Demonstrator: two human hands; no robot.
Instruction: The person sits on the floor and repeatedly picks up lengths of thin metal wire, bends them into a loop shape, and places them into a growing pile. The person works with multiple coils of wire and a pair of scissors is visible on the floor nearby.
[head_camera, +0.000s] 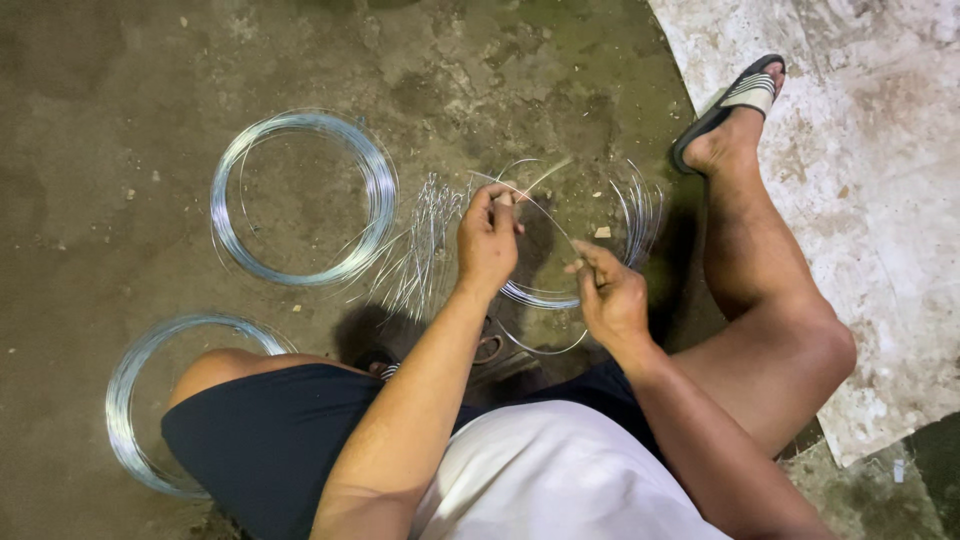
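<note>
Both grips pinch thin silvery steel wire (540, 205): left hand (487, 245) raised, right hand (610, 295) lower, above the concrete floor (100, 150).

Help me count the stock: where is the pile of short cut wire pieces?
In the head view, the cut wire pieces lie on the concrete floor, left of the left hand and against the right edge of the upper wire coil.

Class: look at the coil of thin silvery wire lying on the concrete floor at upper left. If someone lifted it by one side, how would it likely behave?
The wire coil would probably sag out of round, since its loops are thin and look unbound. Strands may spring apart: loose turns already stray at its lower right edge. It likely feels light, being an open ring of fine wire.
</note>
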